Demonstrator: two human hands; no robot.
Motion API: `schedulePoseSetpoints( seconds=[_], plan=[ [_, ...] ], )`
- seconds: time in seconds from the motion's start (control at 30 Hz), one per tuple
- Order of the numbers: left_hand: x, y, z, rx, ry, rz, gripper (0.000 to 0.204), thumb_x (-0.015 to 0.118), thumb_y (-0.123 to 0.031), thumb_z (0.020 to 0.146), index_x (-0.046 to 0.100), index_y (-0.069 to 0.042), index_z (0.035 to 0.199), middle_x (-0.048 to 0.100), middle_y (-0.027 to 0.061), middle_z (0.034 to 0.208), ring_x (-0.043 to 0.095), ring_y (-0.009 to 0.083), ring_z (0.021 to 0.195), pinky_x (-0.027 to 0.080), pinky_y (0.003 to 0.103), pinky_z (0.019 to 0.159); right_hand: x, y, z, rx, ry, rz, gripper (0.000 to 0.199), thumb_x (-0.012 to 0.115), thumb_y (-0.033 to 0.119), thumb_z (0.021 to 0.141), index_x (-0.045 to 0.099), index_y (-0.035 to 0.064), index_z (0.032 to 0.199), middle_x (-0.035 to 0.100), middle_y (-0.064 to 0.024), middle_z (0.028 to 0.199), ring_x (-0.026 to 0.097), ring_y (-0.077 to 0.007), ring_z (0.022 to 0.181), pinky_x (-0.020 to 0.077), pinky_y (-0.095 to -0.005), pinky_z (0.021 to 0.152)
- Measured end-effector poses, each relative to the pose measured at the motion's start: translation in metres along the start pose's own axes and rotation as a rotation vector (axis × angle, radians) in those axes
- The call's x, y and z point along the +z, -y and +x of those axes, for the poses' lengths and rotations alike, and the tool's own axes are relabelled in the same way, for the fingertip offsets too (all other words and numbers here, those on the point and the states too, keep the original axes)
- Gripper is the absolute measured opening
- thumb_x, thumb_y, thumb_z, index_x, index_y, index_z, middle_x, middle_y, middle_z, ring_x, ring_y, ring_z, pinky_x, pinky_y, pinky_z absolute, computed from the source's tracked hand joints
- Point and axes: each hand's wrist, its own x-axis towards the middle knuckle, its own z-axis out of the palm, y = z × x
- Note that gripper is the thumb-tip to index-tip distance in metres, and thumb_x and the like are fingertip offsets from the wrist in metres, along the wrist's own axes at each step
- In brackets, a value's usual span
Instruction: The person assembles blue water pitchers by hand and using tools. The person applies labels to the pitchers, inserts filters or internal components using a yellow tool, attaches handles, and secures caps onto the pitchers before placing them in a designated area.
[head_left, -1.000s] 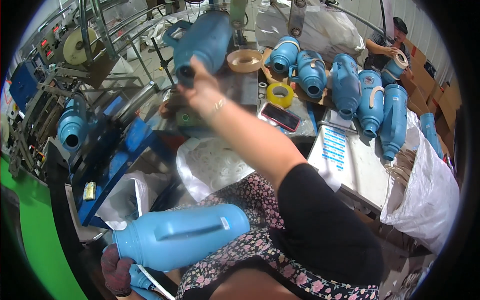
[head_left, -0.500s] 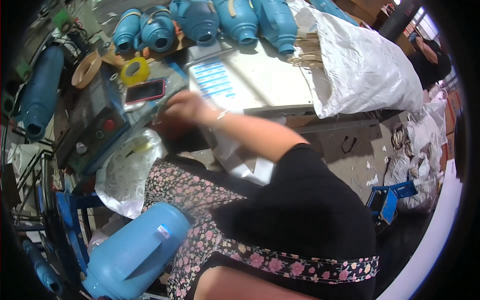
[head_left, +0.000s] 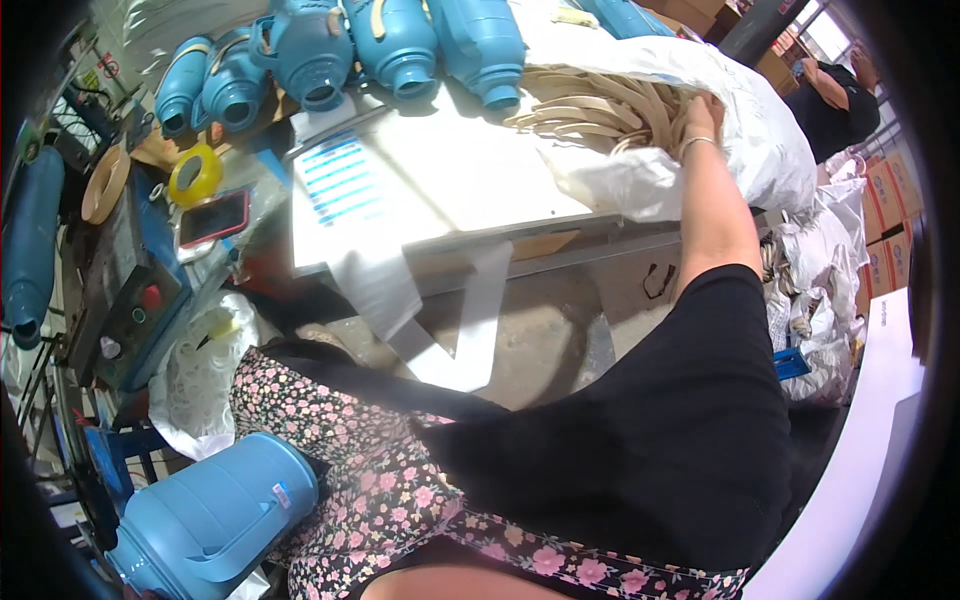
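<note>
My right hand reaches far out into the mouth of a white woven sack. Its fingers are bent round the pile of curved beige strips spilling from the sack, though the fingertips are partly hidden. Below on the left, a blue thermos casing with a side handle and a small label lies tilted against my flowered apron. My left hand does not show; only a bare stretch of arm appears at the lower edge.
Several blue thermos casings line the table's far side. A sheet of blue labels, a phone and yellow tape lie nearer left. A clear bag of rings hangs below. Another person stands far right.
My right hand has swung from beside the phone across to the sack on the right and into the beige strips. The view has shifted, so the table's things sit farther left.
</note>
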Motion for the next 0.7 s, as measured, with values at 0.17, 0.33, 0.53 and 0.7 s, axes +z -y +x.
schedulePoseSetpoints(
  seconds=[0.17,0.33,0.53,0.7],
  plan=[
    [0.014,-0.007,0.006,-0.007,0.018,-0.053,0.024,0.060,-0.020,0.085,0.059,0.000,0.097,0.061,0.0136,0.090,0.053,0.0291,0.078,0.043,0.041,0.072,-0.010,0.039,-0.050,-0.413,0.383,-0.764,0.033,0.045,0.024,0.090,0.061,-0.0001,0.104,0.064,-0.0253,0.101,0.063,-0.0354,0.093,0.0471,-0.0434,0.081],
    [0.022,-0.009,0.007,-0.034,0.051,-0.104,0.024,0.062,-0.020,0.082,0.060,-0.001,0.097,0.061,0.0135,0.091,0.054,0.0306,0.079,0.044,0.043,0.074,0.052,-0.013,-0.079,-0.622,0.677,-0.969,0.030,0.051,0.011,0.086,0.058,0.0056,0.115,0.064,-0.0238,0.101,0.061,-0.0396,0.098,0.0475,-0.0460,0.086],
    [0.028,-0.012,0.001,-0.076,0.099,-0.141,0.026,0.065,-0.020,0.079,0.061,-0.003,0.097,0.061,0.0134,0.091,0.055,0.0323,0.082,0.044,0.045,0.076,0.056,-0.014,-0.098,-0.729,0.707,-1.293,0.024,0.056,0.015,0.083,0.062,0.0094,0.105,0.065,-0.0182,0.108,0.062,-0.0348,0.100,0.0488,-0.0431,0.087],
    [0.040,-0.006,0.002,-0.060,0.136,-0.190,0.028,0.068,-0.021,0.076,0.061,-0.004,0.097,0.062,0.0133,0.091,0.056,0.0338,0.084,0.044,0.047,0.078,0.038,-0.012,-0.039,-0.860,0.119,-0.968,0.017,0.059,0.019,0.083,0.061,0.0038,0.090,0.065,-0.0140,0.082,0.063,-0.0343,0.081,0.0500,-0.0441,0.074]
  ],
)
